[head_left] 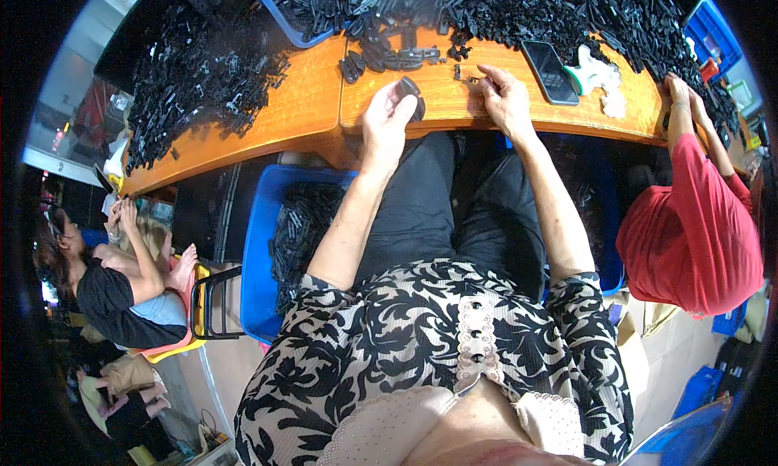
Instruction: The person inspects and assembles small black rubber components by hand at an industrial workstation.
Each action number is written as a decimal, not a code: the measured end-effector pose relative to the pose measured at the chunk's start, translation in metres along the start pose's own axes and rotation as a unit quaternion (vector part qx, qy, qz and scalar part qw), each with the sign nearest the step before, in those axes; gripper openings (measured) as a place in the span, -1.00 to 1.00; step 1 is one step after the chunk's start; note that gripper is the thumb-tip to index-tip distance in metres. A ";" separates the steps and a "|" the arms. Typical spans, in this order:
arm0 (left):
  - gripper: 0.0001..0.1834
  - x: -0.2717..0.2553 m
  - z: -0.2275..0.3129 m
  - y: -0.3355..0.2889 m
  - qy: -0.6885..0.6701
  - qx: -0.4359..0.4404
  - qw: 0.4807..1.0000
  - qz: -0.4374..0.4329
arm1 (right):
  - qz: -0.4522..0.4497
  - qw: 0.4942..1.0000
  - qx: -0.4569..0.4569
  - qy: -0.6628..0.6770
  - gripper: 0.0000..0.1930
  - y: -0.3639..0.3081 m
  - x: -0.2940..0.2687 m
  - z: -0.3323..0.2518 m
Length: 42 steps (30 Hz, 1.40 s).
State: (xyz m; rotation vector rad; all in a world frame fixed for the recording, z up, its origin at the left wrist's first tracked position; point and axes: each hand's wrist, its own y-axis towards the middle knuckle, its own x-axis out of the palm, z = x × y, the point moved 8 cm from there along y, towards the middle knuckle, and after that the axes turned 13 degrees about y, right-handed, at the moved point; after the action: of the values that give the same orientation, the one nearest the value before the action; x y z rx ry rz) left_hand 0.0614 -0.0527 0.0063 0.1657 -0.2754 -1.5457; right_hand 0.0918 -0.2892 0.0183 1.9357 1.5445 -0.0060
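Note:
My left hand [384, 124] is closed around a dark, curved plastic piece [408, 86], held upright at the table's near edge; its lower part is hidden by the fingers. To its right, my right hand [508, 103] hovers low over the wooden table [312, 89], index finger stretched out and thumb apart from it. Close to those fingertips lies a small dark part [474, 79], with another small black part [457, 71] just left of it. Beyond my hands, a short row of black plastic clips [397, 59] lies on the wood.
Big heaps of black plastic parts [203, 77] cover the table's far side and left. A phone [551, 72] and a white-green item [597, 79] lie right of my right hand. Blue bins [258, 255] flank my legs. A person in red [689, 231] works at right; another sits left.

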 end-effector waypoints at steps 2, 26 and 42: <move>-0.65 0.004 -0.006 -0.004 -0.091 -0.083 0.991 -0.046 | 0.025 0.999 -0.017 0.042 -0.76 -0.006 -0.002 -0.007; -0.67 0.037 0.028 -0.051 -0.312 -0.130 0.920 -0.197 | 0.086 0.930 -0.356 -0.012 -0.76 -0.105 0.002 -0.166; -0.76 0.010 0.008 -0.040 -0.178 -0.184 0.963 -0.088 | -0.073 0.951 -0.301 -0.010 -0.73 -0.095 0.031 -0.144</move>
State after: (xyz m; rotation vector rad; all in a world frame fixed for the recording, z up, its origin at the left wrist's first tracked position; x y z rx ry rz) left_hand 0.0203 -0.0634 0.0040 -0.3947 -0.2537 -1.7717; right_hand -0.0365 -0.1840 0.0738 1.3344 1.4558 0.3429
